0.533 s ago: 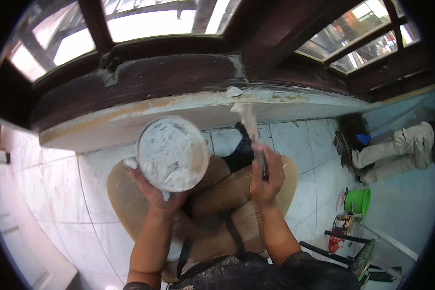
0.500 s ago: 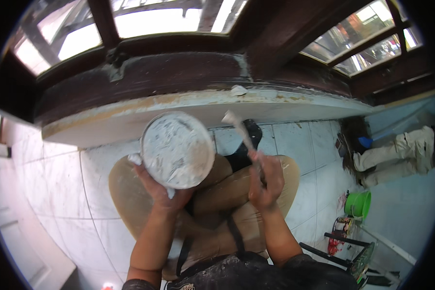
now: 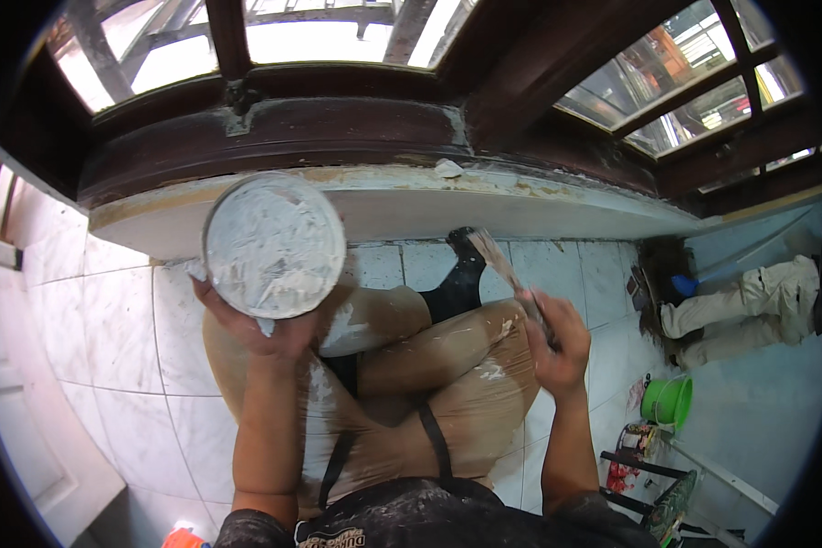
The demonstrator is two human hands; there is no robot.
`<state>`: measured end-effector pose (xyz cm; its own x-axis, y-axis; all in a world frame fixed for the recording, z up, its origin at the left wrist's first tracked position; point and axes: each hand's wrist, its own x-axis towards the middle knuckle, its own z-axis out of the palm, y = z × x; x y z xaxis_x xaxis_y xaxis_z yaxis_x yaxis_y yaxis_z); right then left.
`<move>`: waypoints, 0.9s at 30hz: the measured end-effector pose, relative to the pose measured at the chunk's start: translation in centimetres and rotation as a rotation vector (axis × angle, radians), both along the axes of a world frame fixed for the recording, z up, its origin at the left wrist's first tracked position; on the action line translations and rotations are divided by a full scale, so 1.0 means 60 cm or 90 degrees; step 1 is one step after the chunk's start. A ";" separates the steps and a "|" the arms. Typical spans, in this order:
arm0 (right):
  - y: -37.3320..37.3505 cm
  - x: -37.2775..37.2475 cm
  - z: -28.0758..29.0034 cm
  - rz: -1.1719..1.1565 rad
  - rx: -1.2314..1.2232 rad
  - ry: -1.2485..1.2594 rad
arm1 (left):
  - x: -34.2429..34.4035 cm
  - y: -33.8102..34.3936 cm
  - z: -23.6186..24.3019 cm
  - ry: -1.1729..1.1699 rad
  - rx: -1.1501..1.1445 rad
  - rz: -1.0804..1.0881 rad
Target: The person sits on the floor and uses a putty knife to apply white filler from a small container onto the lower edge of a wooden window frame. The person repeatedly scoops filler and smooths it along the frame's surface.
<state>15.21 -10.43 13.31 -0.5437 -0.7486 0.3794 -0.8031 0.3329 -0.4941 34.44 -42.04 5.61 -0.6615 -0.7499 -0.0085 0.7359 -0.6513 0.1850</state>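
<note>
My left hand (image 3: 269, 336) supports a round, rimmed lid or shallow tub (image 3: 274, 247) from its near side. Thick white putty is smeared over its face, and how deep it is I cannot tell. White lumps cling to its edge by my fingers. To the right, my right hand (image 3: 562, 342) is closed round the handle of a putty knife (image 3: 495, 260). Its whitish blade points up and left, apart from the lid, in front of my dark sock (image 3: 457, 283). Both hands are above my crossed legs in putty-stained tan trousers (image 3: 402, 356).
Ahead runs a low ledge (image 3: 374, 179) with a white lump (image 3: 448, 169) on it, beneath dark wooden window frames (image 3: 356, 128). At right are a green bucket (image 3: 667, 402), a black-legged stool (image 3: 648, 466) and another person's pale trousers (image 3: 740, 306). White tiles (image 3: 119, 338) cover the floor.
My left hand has carried the putty-covered lid left and slightly forward. My right hand has moved right with the putty knife, away from the lid. The view has shifted a little.
</note>
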 end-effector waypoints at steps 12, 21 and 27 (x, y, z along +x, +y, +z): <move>-0.160 -0.280 -0.015 0.190 -0.007 0.017 | -0.006 -0.012 -0.033 -0.048 -0.018 0.004; -0.138 -0.346 -0.014 0.187 -0.011 0.027 | -0.009 -0.027 -0.051 -0.120 -0.046 -0.025; -0.084 -0.302 0.033 0.111 0.035 0.059 | -0.012 -0.023 -0.045 -0.095 -0.055 -0.036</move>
<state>-2.89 -15.44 15.28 -0.3683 -0.8499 0.3769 -0.8921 0.2090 -0.4005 33.72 -43.43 2.89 -0.6983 -0.7143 -0.0470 0.6591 -0.6672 0.3471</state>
